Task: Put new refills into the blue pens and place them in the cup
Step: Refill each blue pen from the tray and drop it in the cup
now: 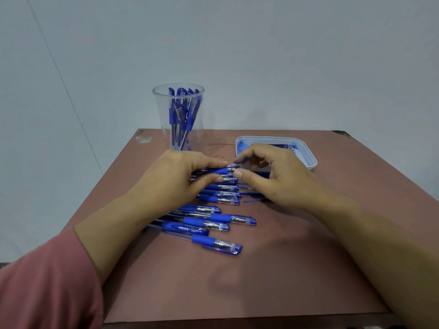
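Note:
Several blue capped pens (221, 220) lie in a row on the reddish table (261, 269). My left hand (175, 179) pinches one blue pen (219, 170) at the far end of the row, thumb below and fingers above its grip. Just to the right of that pen's cap, my right hand (268, 174) hovers with curled fingers, and I cannot tell whether it touches the cap. A clear plastic cup (178, 117) with several blue pens stands upright behind my left hand. Behind my right hand sits a white tray (306, 151), ink-stained, holding blue refills (275, 146).
Loose thin blue refills (251, 200) lie on the table under my right hand. The table's far edge runs just behind the cup and the tray. A pale wall rises behind the table. A pink sleeve (45, 288) covers my left forearm.

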A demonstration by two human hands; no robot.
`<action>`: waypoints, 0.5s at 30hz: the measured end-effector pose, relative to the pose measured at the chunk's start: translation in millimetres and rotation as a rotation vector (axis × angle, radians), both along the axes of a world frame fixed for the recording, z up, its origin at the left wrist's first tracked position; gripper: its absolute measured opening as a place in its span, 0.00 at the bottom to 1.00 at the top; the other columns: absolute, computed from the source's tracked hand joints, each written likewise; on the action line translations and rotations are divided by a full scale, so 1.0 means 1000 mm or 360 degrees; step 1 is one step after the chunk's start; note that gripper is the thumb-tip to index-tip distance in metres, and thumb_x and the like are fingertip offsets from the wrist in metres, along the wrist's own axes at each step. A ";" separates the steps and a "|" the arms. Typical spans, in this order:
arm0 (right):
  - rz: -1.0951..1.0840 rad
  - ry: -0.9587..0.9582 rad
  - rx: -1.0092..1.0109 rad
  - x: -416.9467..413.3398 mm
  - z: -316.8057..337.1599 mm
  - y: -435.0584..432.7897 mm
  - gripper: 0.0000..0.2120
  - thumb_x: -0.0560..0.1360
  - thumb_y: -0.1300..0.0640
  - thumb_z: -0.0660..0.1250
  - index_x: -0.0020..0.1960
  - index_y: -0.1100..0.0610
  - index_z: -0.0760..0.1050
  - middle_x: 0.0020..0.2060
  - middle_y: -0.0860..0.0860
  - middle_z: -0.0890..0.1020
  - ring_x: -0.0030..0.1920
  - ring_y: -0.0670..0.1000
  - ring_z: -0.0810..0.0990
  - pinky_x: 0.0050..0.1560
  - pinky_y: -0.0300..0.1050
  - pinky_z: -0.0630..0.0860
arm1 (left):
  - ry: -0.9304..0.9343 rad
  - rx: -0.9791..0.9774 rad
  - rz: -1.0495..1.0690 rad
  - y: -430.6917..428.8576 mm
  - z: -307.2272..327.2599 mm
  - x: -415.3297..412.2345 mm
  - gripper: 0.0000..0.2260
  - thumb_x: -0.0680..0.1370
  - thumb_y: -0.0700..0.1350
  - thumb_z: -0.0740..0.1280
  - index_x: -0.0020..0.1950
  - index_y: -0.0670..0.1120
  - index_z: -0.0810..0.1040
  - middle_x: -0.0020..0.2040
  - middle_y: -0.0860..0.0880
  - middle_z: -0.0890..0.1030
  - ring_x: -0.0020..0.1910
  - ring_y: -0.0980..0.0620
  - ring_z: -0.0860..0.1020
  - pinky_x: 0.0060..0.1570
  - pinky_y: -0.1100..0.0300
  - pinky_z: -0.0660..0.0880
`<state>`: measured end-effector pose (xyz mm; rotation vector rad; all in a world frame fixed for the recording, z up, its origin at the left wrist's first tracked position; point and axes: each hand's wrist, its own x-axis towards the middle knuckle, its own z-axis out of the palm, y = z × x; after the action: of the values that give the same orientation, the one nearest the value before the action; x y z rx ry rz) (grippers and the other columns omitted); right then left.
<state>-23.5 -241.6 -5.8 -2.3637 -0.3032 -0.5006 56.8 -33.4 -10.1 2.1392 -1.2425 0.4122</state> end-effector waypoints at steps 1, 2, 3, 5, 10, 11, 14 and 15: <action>-0.0008 -0.0006 -0.0026 0.001 0.000 -0.001 0.06 0.75 0.48 0.68 0.50 0.48 0.79 0.42 0.42 0.81 0.46 0.43 0.79 0.48 0.37 0.76 | -0.0006 0.0005 0.0008 0.000 0.000 0.000 0.14 0.74 0.50 0.71 0.59 0.55 0.81 0.50 0.60 0.83 0.50 0.66 0.77 0.49 0.72 0.74; -0.0011 -0.0016 -0.0067 0.001 -0.001 -0.001 0.06 0.76 0.48 0.67 0.49 0.47 0.80 0.42 0.42 0.81 0.46 0.43 0.79 0.47 0.38 0.75 | -0.0008 0.0011 0.0014 0.000 0.001 0.000 0.14 0.74 0.51 0.71 0.59 0.55 0.81 0.50 0.59 0.83 0.51 0.66 0.77 0.49 0.72 0.74; -0.0012 -0.0032 -0.0110 0.002 -0.001 0.000 0.06 0.76 0.48 0.67 0.48 0.47 0.80 0.41 0.42 0.81 0.45 0.43 0.79 0.46 0.39 0.75 | -0.0003 0.0015 0.0016 0.001 0.001 0.000 0.14 0.74 0.51 0.71 0.59 0.55 0.81 0.50 0.59 0.83 0.51 0.66 0.77 0.49 0.72 0.74; -0.0002 -0.0070 -0.0135 0.003 -0.001 0.000 0.04 0.75 0.51 0.69 0.49 0.48 0.81 0.42 0.42 0.80 0.44 0.43 0.79 0.46 0.40 0.76 | 0.0017 0.0013 0.0018 0.001 0.001 -0.001 0.14 0.73 0.50 0.71 0.59 0.55 0.81 0.50 0.59 0.83 0.51 0.65 0.77 0.49 0.71 0.75; 0.0016 -0.0121 -0.0076 0.000 0.001 0.000 0.07 0.73 0.52 0.73 0.50 0.45 0.78 0.44 0.41 0.81 0.47 0.45 0.80 0.49 0.43 0.77 | 0.0007 0.0005 0.0031 0.001 0.001 -0.001 0.14 0.74 0.49 0.71 0.60 0.55 0.81 0.49 0.60 0.83 0.50 0.66 0.76 0.47 0.74 0.73; 0.0013 -0.0120 -0.0060 0.000 0.001 0.000 0.06 0.73 0.50 0.71 0.50 0.45 0.78 0.44 0.41 0.81 0.47 0.45 0.79 0.49 0.43 0.77 | 0.0003 0.0004 0.0029 0.001 0.002 -0.002 0.14 0.74 0.49 0.71 0.59 0.55 0.81 0.49 0.60 0.83 0.50 0.66 0.77 0.47 0.73 0.73; 0.0017 -0.0115 -0.0086 0.001 0.000 0.000 0.04 0.75 0.50 0.68 0.50 0.46 0.80 0.43 0.42 0.81 0.46 0.45 0.80 0.48 0.43 0.76 | -0.0003 0.0000 0.0022 0.001 0.002 -0.002 0.14 0.74 0.49 0.72 0.59 0.54 0.81 0.50 0.58 0.83 0.51 0.64 0.77 0.49 0.69 0.75; 0.0016 -0.0117 -0.0099 0.001 0.000 0.001 0.04 0.75 0.51 0.69 0.50 0.46 0.80 0.43 0.42 0.81 0.46 0.44 0.80 0.48 0.43 0.77 | -0.0001 -0.0001 0.0021 0.001 0.002 -0.002 0.14 0.73 0.49 0.72 0.59 0.54 0.81 0.50 0.59 0.83 0.51 0.65 0.77 0.49 0.70 0.75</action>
<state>-22.1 -240.9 -5.6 -2.4062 -0.3694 -0.5822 54.4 -32.7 -8.3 2.1479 -1.2290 0.4186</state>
